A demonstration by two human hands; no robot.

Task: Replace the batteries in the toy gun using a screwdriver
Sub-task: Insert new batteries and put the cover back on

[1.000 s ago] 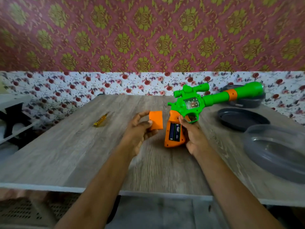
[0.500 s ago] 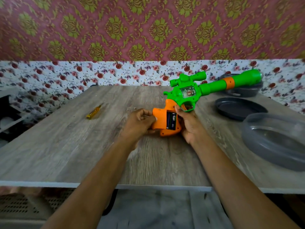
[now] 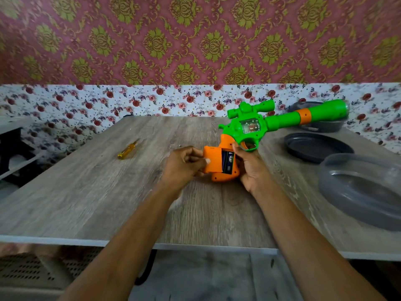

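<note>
A green toy gun [image 3: 249, 124] with an orange grip is held above the wooden table [image 3: 108, 192], barrel pointing right and away. My right hand [image 3: 251, 168] grips the orange grip from the right. My left hand [image 3: 184, 166] pinches the orange battery cover [image 3: 212, 159] against the grip's left side, half over the compartment. A dark battery [image 3: 229, 162] still shows in the uncovered part. A yellow-handled screwdriver [image 3: 128, 149] lies on the table to the left, away from both hands.
A dark round tray [image 3: 314, 146] and a grey oval basin [image 3: 355, 187] sit on the table's right side. Another dark dish [image 3: 321, 124] is behind the gun barrel. A shelf [image 3: 13, 148] stands at the left. Floral wallpaper backs the table.
My left hand brought the orange cover from beside the gun onto the grip, and it now partly hides the battery. The gun stayed in my right hand.
</note>
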